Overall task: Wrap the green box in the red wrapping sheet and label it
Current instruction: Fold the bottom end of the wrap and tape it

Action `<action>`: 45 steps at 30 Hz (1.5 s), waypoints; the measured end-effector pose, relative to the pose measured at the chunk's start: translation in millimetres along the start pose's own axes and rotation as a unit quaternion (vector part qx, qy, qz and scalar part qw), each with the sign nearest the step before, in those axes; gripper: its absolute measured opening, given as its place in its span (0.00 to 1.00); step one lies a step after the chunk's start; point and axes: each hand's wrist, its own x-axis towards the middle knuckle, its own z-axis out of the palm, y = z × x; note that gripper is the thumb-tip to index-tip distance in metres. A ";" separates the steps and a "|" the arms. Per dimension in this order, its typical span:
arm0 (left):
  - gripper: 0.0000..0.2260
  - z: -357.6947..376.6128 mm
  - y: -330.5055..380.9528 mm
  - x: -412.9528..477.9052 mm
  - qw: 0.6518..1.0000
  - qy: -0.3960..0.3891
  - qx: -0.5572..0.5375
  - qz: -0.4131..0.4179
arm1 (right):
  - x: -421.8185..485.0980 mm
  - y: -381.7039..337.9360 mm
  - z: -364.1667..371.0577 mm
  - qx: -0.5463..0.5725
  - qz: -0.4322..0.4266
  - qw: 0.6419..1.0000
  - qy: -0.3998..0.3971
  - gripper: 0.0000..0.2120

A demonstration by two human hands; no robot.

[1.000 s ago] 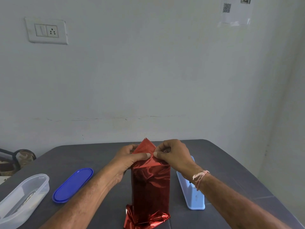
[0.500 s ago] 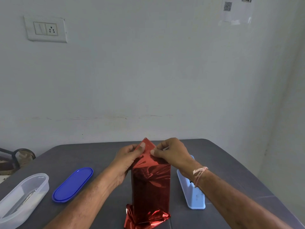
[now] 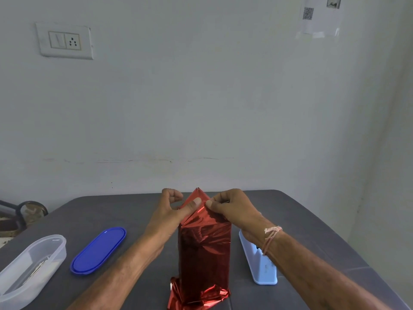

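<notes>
The box stands upright on the dark table, fully covered by the shiny red wrapping sheet; no green shows. The sheet's top is folded into a pointed flap and its bottom end is crumpled on the table. My left hand presses its thumb on the flap's left side, with the other fingers curled behind and off the sheet. My right hand pinches the flap's right side between thumb and fingers. No label is in view.
A light blue tape dispenser stands right of the box, partly behind my right wrist. A blue oval lid and a clear oval container lie at the left. A wall rises right behind the table.
My thumbs have slid up the flap from its base toward the point. My left hand's fingers have lifted off the sheet and curled behind it.
</notes>
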 end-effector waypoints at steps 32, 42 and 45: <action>0.11 2.3 0.8 -3.5 0.999 -0.015 -0.030 -0.025 | -8.4 -6.1 -2.5 -0.062 -0.016 0.998 0.017 0.05; 0.31 3.5 -8.7 11.9 0.996 -0.018 -0.052 -0.076 | -13.9 -3.3 4.7 -0.059 -0.032 0.996 0.053 0.02; 0.30 4.9 -6.4 18.9 0.995 -0.025 -0.030 -0.090 | -14.1 -3.0 6.0 -0.064 -0.035 0.996 0.058 0.02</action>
